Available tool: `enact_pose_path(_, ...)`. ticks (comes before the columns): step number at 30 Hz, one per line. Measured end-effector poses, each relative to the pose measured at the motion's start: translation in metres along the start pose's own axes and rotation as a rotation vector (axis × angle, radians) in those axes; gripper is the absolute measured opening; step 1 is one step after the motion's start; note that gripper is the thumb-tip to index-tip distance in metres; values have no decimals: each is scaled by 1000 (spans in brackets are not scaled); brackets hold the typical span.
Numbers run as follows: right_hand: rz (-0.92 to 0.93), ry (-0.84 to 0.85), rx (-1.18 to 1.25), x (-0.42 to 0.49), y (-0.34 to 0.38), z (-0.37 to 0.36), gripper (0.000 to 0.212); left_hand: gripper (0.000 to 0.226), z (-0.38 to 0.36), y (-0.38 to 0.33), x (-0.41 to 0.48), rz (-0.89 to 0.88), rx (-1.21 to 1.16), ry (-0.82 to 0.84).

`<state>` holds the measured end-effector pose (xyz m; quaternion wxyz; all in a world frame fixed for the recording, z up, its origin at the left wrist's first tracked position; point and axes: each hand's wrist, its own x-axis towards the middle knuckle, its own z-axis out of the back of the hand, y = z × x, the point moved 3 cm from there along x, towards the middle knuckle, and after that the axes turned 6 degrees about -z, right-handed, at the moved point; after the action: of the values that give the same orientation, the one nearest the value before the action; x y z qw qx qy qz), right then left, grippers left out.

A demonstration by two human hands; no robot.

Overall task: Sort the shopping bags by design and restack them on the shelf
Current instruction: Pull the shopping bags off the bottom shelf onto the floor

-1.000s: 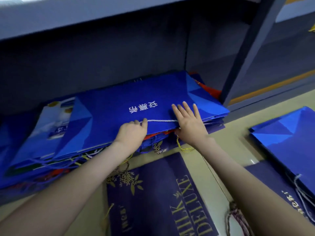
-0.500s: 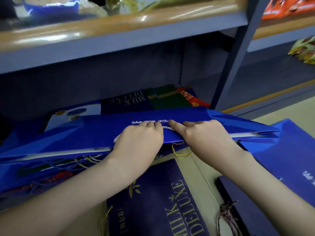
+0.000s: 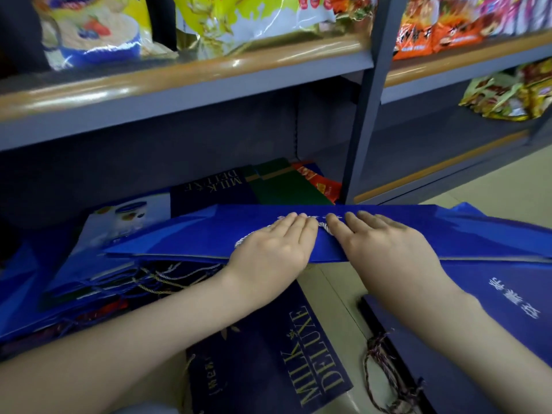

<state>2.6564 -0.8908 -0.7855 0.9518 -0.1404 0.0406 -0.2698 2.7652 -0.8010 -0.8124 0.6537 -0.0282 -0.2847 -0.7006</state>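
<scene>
Your left hand (image 3: 270,249) and right hand (image 3: 385,249) lie palm-down, fingers extended and flat, side by side on the bright blue shopping bag (image 3: 185,234). Neither hand closes around it; your left fingertips touch its white rope handle (image 3: 324,227). The bag rests atop the mixed stack on the bottom shelf (image 3: 209,186), front edge overhanging.

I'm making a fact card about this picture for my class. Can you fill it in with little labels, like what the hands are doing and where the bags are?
left hand: left hand flat, palm down, on the bright blue bag
right hand: right hand flat on the same bag, beside the left
bag handle: white cord peeking between the hands
bottom shelf: messy pile of bags, with a green bag at the back
floor: navy Milk Deluxe bag lying flat
upper shelf: snack packets
</scene>
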Motion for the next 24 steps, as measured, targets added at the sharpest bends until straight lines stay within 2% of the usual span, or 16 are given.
enact_pose_path(3,-56,45,15,-16,-31,3,65,43,-3,-21,30,-72,-47,-71)
enact_pose_path(8,-285,95,34,-64,-95,6,69,35,-9,-78,94,-188,-163,-322)
enact_pose_path(15,-609,174,34,-117,-170,-43,72,35,-32,-165,166,-351,-233,-467)
enact_pose_path(18,-764,129,9,-137,-193,-60,70,32,-45,-194,194,-398,-248,-555)
enact_pose_path(20,-824,42,12,-138,-206,-86,66,33,-65,-208,216,-454,-275,-542)
enact_pose_path(22,-855,42,23,-125,-218,-128,60,35,-94,-221,238,-504,-272,-427)
enact_pose_path(24,-890,154,71,-110,-223,-188,58,45,-129,-230,247,-456,-240,-72)
